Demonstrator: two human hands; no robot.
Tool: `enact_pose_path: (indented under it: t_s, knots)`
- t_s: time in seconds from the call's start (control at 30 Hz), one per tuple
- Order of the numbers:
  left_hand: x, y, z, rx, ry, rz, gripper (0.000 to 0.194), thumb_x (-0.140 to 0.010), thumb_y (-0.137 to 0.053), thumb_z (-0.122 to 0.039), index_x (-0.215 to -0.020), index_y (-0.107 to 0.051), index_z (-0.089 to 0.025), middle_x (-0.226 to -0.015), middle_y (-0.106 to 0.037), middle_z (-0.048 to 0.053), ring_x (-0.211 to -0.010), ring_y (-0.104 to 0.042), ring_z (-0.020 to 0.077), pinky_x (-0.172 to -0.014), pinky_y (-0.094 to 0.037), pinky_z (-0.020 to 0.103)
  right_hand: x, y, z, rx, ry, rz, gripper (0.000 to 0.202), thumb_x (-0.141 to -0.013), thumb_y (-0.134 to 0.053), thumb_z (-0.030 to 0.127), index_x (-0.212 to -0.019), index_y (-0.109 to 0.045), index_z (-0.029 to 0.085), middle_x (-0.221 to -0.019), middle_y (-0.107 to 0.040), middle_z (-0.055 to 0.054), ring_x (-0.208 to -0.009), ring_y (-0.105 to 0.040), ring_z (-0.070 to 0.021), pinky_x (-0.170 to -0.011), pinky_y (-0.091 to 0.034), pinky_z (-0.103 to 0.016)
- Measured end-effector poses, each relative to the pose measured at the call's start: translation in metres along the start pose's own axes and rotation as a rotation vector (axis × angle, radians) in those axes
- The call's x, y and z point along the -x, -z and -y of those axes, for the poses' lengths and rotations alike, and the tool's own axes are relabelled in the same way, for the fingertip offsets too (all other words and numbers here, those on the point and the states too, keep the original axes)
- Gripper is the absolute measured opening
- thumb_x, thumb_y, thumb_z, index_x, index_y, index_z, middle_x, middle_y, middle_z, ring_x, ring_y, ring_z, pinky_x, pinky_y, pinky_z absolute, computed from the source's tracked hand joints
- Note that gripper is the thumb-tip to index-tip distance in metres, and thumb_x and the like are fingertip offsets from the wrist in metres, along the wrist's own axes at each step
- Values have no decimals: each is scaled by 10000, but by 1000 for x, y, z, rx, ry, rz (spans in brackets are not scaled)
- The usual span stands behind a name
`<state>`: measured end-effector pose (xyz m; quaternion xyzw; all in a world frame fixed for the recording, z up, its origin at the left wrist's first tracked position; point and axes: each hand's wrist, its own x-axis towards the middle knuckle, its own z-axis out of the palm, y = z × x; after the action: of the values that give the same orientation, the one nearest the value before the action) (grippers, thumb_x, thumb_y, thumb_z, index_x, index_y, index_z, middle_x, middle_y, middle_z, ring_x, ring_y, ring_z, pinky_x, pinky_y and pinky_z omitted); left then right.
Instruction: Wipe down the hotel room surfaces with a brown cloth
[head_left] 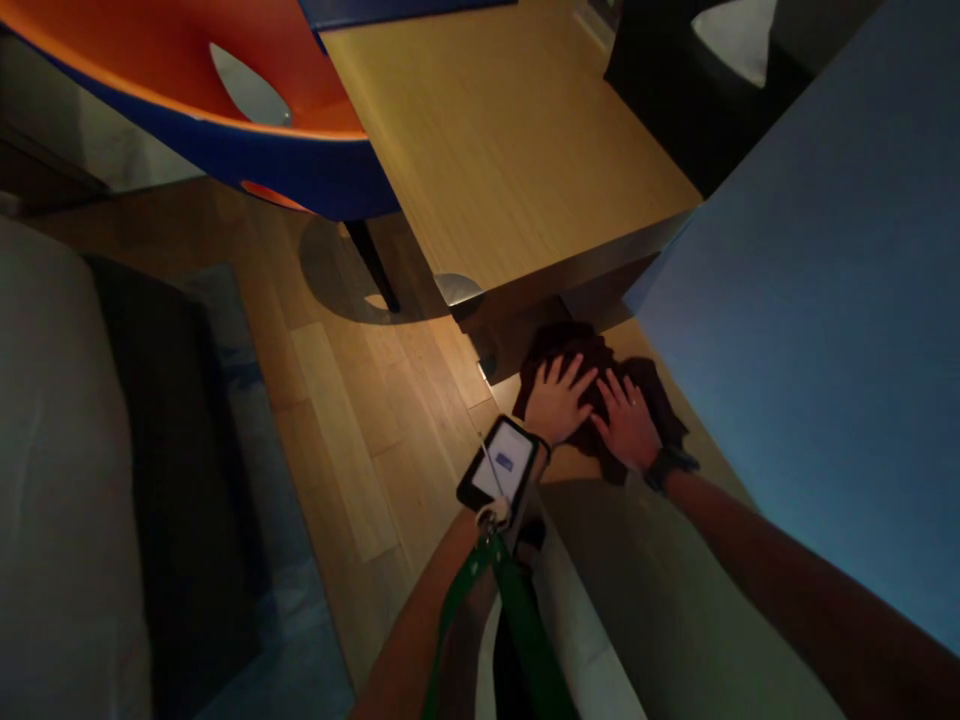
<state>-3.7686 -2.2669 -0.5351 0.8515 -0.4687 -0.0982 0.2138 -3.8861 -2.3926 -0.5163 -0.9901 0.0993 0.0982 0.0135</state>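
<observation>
A crumpled dark maroon cloth (571, 340), perhaps a garment, lies on a low pale ledge beside the wall. Both my hands press on it, close together, with spread fingers. My left hand (556, 402) rests flat on its left part. On the right part lies my right hand (628, 425), a ring on one finger and a dark band at the wrist. The palms hide some of the cloth. A badge in a black holder (501, 468) hangs from a green lanyard (525, 620) across my left forearm.
Just beyond the cloth stands a wooden desk (510, 130) with a metal-capped corner. An orange and blue chair (300, 165) is at its left. A bed (60, 480) edges the left side, with a blue-grey rug (292, 600) by it. A pale blue wall (825, 300) rises at right.
</observation>
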Motion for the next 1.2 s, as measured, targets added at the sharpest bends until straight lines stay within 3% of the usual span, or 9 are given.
enact_pose_path:
  t_s: [0.07,0.13,0.27,0.43,0.6,0.7,0.9,1.03,1.2]
  knots:
    - [-34,5,20,-28,79,-57,616,-856,-535,-428,-1433,-366,-290,-1540,-275,48,-1412,-170,338,-1141,-125,544,-60,10,-17,20,60,0,579,-965,-370,375,-1466,-290,96,-1549,-149,-98,-1375,-165,-382,-1099,-209,-577]
    - [-51,3,22,-32,136,-81,622,-854,-532,-432,-1435,-363,-286,-1533,-288,53,-1420,-139,351,-1143,-95,560,-80,11,-30,40,59,-1,577,-973,-360,385,-1481,-260,134,-1557,-127,-62,-1377,-152,-377,-1085,-221,-593]
    - [-48,-11,-11,-18,149,-81,632,-859,-523,-404,-1450,-338,-272,-1554,-231,70,-1426,-100,370,-1130,-88,594,-36,-1,-38,111,-59,-44,584,-979,-317,374,-1497,-201,131,-1565,-78,-64,-1394,-62,-376,-1074,-225,-612]
    - [3,-45,-101,70,-86,22,650,-834,-570,-418,-1433,-366,-270,-1559,-216,75,-1437,-79,351,-1127,-148,580,101,-22,-51,158,-230,-41,586,-984,-265,386,-1489,-208,93,-1556,-103,-118,-1404,-37,-367,-1065,-255,-608]
    - [90,-90,-215,196,-296,152,627,-850,-556,-409,-1429,-368,-260,-1561,-209,85,-1434,-130,337,-1104,-245,557,283,-56,-59,152,-410,-12,609,-979,-242,376,-1500,-135,79,-1547,-114,-152,-1411,-40,-359,-1066,-258,-606]
    - [145,-113,-271,256,-390,225,609,-859,-542,-405,-1427,-370,-266,-1558,-219,87,-1425,-171,342,-1092,-280,553,380,-77,-51,103,-469,-31,652,-953,-271,368,-1509,-84,83,-1546,-111,-159,-1409,-52,-367,-1069,-270,-595]
    - [248,-151,-355,233,-506,377,668,-845,-539,-474,-1450,-326,-289,-1573,-159,83,-1438,-113,353,-1093,-275,592,528,-112,-18,-25,-555,-42,646,-887,-385,325,-1499,-240,177,-1525,-236,-88,-1401,-144,-347,-1085,-286,-569]
    - [312,-186,-429,176,-592,456,700,-837,-521,-530,-1463,-297,-311,-1580,-122,68,-1444,-60,355,-1103,-250,609,632,-130,-13,-102,-633,29,616,-833,-434,274,-1446,-384,232,-1497,-312,-44,-1394,-179,-337,-1087,-294,-566]
    - [362,-216,-522,165,-785,606,655,-860,-526,-444,-1461,-298,-320,-1578,-147,53,-1440,-106,346,-1120,-209,595,743,-110,-20,-274,-858,248,632,-807,-420,211,-1434,-398,142,-1508,-270,-107,-1396,-180,-328,-1098,-286,-533]
